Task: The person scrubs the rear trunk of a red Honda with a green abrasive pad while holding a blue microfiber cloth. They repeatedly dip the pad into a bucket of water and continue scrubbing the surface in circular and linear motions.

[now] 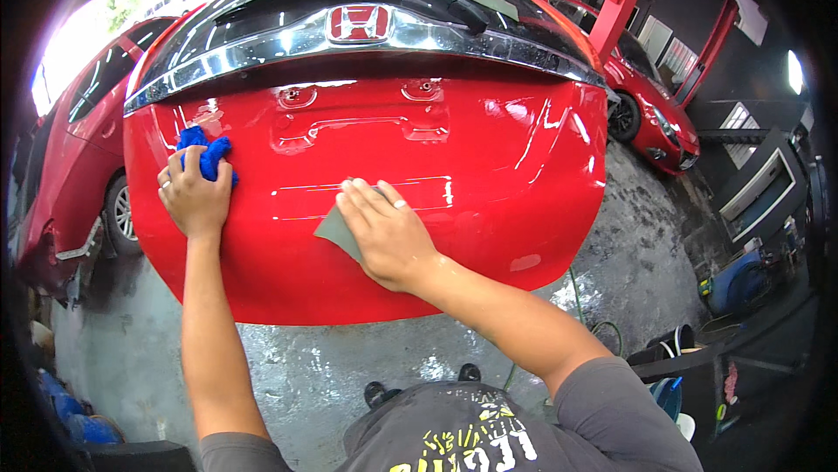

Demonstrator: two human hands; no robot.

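Note:
A glossy red car tailgate point(375, 254) spreads before me, with wet-looking streaks and recessed shapes in its middle. My left hand point(194, 191) presses a crumpled blue cloth point(209, 158) against the panel's left side, fingers curled over it. Near the centre, my right hand point(380, 232) lies over a grey-green sheet of sandpaper point(336, 234), fingers together and holding it flat to the paint. Part of the sheet is hidden beneath the palm and fingers.
Above the panel runs a chrome trim strip point(271, 42) with an emblem point(359, 24). A similar grey-green sheet point(491, 2) rests on the rear window. Red cars stand left point(92, 131) and right point(650, 101). A thin hose point(602, 328) trails over the wet grey floor point(305, 367).

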